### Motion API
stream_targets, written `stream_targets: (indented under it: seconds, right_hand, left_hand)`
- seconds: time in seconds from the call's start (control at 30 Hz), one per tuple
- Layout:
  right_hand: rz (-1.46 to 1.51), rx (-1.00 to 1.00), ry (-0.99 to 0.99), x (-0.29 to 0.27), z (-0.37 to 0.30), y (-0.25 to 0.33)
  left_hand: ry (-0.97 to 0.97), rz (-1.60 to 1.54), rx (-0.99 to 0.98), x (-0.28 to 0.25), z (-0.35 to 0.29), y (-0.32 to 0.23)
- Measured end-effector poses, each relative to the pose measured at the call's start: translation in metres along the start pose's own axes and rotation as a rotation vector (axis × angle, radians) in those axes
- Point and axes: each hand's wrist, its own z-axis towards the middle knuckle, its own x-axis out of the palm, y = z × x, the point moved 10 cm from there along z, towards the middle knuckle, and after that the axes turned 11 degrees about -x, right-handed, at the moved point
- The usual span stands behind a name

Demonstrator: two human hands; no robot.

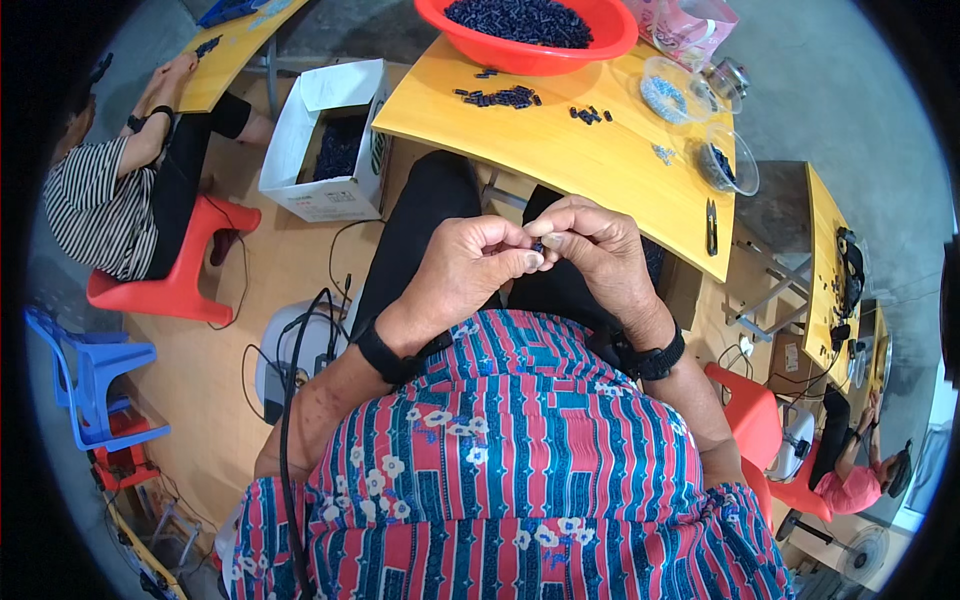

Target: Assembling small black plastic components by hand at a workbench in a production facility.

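In front of my lap, short of the table edge, both hands meet fingertip to fingertip. A small dark blue piece (538, 245) shows between them; its exact kind is mostly hidden by the fingers. My left hand (462, 268) pinches it with thumb and forefinger. Around its other side the thumb and fingers of my right hand (602, 250) are closed. On the yellow table (610, 140) lie a loose pile of dark blue cylindrical pieces (505, 97) and a smaller group of them (590, 115).
A red basin (525, 62) heaped with dark pieces stands at the far edge. Clear tubs (742, 178), small silvery bits (664, 154) and black thread snips (711, 228) are on the right. A white carton (335, 195) sits on the floor; co-workers (105, 195) sit left and right.
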Motion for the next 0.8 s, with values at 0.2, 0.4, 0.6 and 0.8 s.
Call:
stream_targets:
  seconds: [0.2,0.4,0.6,0.8]
  right_hand:
    - [-0.035,-0.021,0.004,0.004,0.000,-0.002]
    - [-0.277,-0.137,0.056,0.011,-0.001,0.007]
    - [-0.158,-0.081,0.048,0.007,-0.002,-0.006]
    - [0.044,0.032,0.020,0.005,-0.004,-0.017]
  left_hand:
    - [-0.016,-0.011,-0.009,-0.003,-0.001,0.003]
    - [-0.040,-0.036,-0.005,-0.005,-0.003,0.004]
    - [-0.019,-0.102,-0.044,-0.009,-0.002,0.008]
    - [0.032,-0.120,-0.074,-0.006,0.000,0.011]
